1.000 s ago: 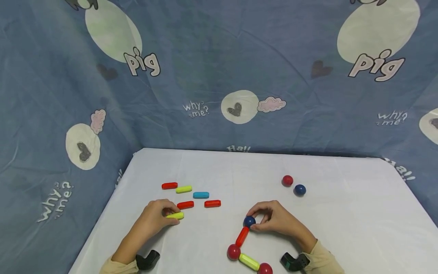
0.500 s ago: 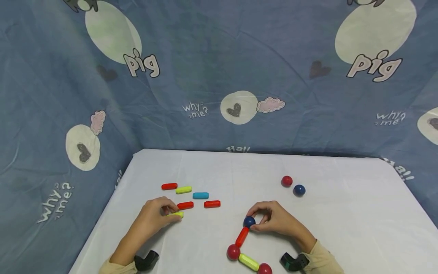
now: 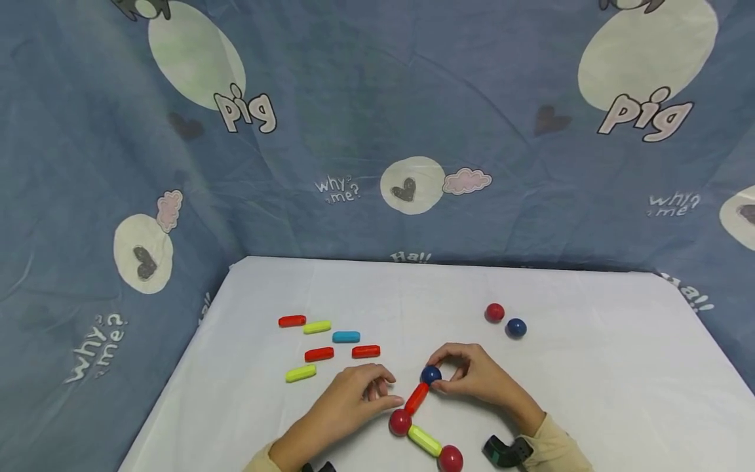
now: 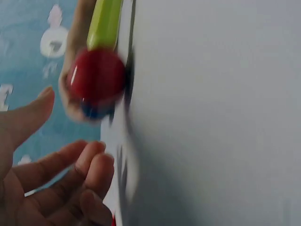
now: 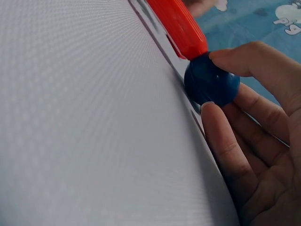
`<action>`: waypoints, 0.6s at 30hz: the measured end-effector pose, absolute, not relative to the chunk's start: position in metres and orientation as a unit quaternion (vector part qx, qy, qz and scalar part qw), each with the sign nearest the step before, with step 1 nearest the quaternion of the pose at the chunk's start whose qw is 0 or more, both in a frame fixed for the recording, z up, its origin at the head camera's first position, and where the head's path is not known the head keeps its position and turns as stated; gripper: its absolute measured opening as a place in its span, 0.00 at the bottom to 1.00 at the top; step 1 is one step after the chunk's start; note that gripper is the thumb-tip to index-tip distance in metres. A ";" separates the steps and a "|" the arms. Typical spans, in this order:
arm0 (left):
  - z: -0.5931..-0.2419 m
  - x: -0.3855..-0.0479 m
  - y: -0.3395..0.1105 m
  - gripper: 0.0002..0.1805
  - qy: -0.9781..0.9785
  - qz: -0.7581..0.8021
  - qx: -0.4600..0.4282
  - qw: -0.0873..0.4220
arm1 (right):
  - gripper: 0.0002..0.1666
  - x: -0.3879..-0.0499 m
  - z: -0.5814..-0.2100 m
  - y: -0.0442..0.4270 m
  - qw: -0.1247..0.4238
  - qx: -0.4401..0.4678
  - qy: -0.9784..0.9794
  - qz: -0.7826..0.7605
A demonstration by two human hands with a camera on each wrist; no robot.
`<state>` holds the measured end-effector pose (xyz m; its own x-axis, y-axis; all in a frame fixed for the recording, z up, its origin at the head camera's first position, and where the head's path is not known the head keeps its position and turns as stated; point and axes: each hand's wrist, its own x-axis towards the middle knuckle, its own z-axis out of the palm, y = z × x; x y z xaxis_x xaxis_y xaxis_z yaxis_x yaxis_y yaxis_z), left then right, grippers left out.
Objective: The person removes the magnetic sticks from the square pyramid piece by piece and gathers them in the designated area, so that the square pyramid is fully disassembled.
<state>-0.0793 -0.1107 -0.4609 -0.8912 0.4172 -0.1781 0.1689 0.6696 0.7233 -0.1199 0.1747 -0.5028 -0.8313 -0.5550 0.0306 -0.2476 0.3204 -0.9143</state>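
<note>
My right hand (image 3: 480,379) pinches a dark blue ball (image 3: 431,374) between thumb and fingertips. That ball heads a chain on the white table: a red rod (image 3: 417,398), a red ball (image 3: 400,422), a yellow-green rod (image 3: 425,440) and another red ball (image 3: 451,458). In the right wrist view the red rod (image 5: 181,28) meets the blue ball (image 5: 211,81). My left hand (image 3: 348,405) is beside the chain's middle red ball, thumb and fingers apart. The left wrist view shows it holding nothing, with a blurred red ball (image 4: 98,76) ahead of it.
Several loose rods lie at the left: a yellow-green rod (image 3: 301,373), a red rod (image 3: 319,354), a blue rod (image 3: 346,337) and others. Behind my right hand are a loose red ball (image 3: 494,313) and a loose blue ball (image 3: 516,328). A patterned blue cloth (image 3: 354,118) hangs behind the table.
My left hand has let go of the nearest yellow-green rod and moved right to the chain. The chain has shifted slightly away from me, with my right hand still on its blue ball.
</note>
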 end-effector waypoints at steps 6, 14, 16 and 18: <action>-0.469 -0.082 -0.083 0.16 0.906 0.349 0.188 0.148 | 0.19 -0.120 -0.502 0.173 0.124 -0.256 0.798 -0.532; -0.472 -0.086 -0.078 0.10 0.893 0.376 0.181 0.170 | 0.20 -0.121 -0.502 0.172 0.127 -0.261 0.797 -0.530; -0.472 -0.087 -0.078 0.09 0.888 0.384 0.181 0.176 | 0.21 -0.121 -0.503 0.173 0.126 -0.264 0.796 -0.530; -0.473 -0.087 -0.078 0.09 0.885 0.390 0.182 0.179 | 0.21 -0.121 -0.504 0.174 0.123 -0.265 0.796 -0.529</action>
